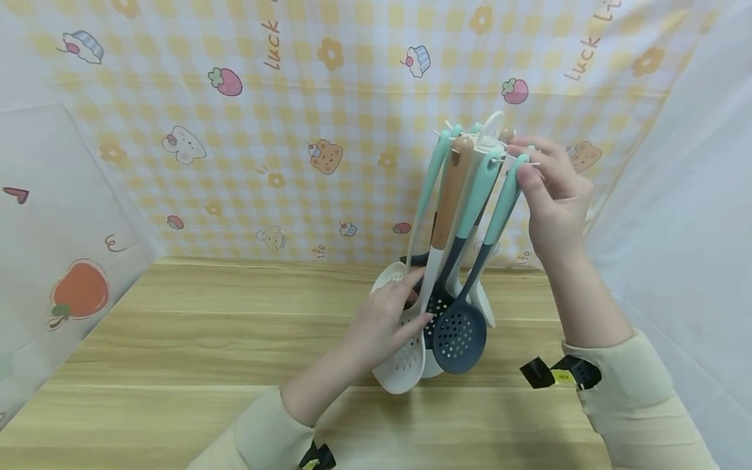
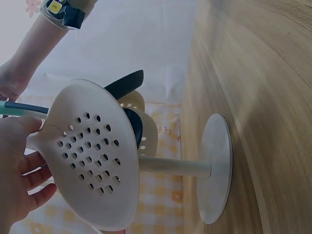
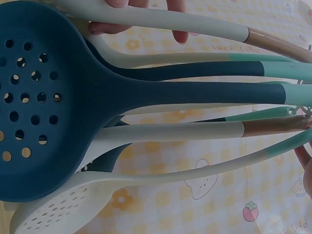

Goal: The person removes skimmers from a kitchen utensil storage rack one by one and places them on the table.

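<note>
A stand with a white round base (image 2: 222, 170) and pole carries several kitchen utensils on its top hooks. My left hand (image 1: 382, 320) holds a white skimmer (image 2: 92, 151) at its neck, thumb in front and fingers behind; its wooden handle (image 1: 452, 189) leans up to the hooks. At the top, my right hand (image 1: 561, 189) pinches the teal handle end of a navy skimmer (image 1: 461, 336), thumb in front, other fingers partly hidden behind. That skimmer's perforated bowl hangs lowest on the right and fills the left of the right wrist view.
Behind the navy one hang a white slotted utensil (image 3: 63, 202) and more teal- and wood-handled utensils, crowded together. The stand is on a wood-grain table (image 1: 235, 352), near a yellow checked cloth backdrop (image 1: 352, 98). White sheets hang at both sides.
</note>
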`<state>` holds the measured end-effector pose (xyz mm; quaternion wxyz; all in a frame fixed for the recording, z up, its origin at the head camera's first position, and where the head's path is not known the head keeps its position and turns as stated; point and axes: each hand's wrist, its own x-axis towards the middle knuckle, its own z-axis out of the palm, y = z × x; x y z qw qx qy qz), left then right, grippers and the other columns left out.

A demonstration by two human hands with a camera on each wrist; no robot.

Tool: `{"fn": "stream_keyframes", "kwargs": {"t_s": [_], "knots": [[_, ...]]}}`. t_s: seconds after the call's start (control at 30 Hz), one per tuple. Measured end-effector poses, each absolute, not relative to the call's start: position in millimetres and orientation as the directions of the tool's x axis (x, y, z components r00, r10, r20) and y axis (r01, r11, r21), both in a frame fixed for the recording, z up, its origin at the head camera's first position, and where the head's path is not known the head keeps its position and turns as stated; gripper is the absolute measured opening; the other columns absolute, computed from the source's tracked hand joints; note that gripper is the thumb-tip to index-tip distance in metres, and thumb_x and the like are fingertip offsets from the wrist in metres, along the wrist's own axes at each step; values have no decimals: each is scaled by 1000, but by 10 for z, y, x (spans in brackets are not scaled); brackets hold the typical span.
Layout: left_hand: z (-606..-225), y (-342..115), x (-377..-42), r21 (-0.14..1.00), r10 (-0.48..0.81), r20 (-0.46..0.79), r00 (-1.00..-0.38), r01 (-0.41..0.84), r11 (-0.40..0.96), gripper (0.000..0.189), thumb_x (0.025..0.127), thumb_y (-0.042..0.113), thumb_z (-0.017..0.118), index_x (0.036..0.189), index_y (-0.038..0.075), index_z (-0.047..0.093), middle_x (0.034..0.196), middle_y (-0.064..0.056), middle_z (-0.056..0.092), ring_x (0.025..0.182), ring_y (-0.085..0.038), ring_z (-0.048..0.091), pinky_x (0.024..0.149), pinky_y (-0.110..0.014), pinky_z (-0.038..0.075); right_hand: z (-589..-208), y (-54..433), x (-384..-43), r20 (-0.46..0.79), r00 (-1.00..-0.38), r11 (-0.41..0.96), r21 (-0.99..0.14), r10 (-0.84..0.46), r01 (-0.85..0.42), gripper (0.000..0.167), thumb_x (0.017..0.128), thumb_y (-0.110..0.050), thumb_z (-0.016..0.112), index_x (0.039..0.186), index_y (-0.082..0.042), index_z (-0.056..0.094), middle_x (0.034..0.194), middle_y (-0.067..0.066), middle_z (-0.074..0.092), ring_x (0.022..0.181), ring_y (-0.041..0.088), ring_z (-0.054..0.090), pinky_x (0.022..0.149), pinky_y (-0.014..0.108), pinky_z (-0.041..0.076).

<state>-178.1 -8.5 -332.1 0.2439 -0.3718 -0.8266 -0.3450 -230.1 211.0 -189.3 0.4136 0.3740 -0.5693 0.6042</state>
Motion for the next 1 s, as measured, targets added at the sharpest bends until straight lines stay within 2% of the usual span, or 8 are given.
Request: {"fn": "stream_keyframes", "kwargs": {"t_s": [0.17, 0.63, 1.0], "knots": [[-3307, -75, -1776, 385, 448, 667, -596, 790, 477, 63, 88, 22, 70, 141, 6, 40, 93, -3, 63, 86, -13, 59, 69, -25, 49, -1892, 2110, -2301, 923, -378, -1, -379, 78, -926, 31, 85, -18, 72, 100, 9, 69, 106, 13, 66, 110, 35, 49, 95, 36, 40], [-3239, -98, -1720, 437, 456, 640, -619, 781, 446, 62, 90, 17, 68, 142, 6, 38, 92, -3, 65, 81, -12, 62, 67, -24, 51, -1886, 2115, -2285, 920, -385, 16, -387, 67, -922, 27, 87, -14, 70, 101, 8, 69, 108, 13, 66, 111, 34, 49, 96, 36, 40], [-3234, -110, -1725, 425, 442, 681, -584, 807, 411, 61, 88, 13, 70, 140, 4, 40, 87, -4, 65, 70, -11, 60, 61, -19, 49, -1883, 2107, -2264, 914, -398, 22, -401, 73, -916, 24, 87, -11, 68, 101, 8, 69, 108, 13, 65, 112, 34, 49, 96, 36, 39]]}}
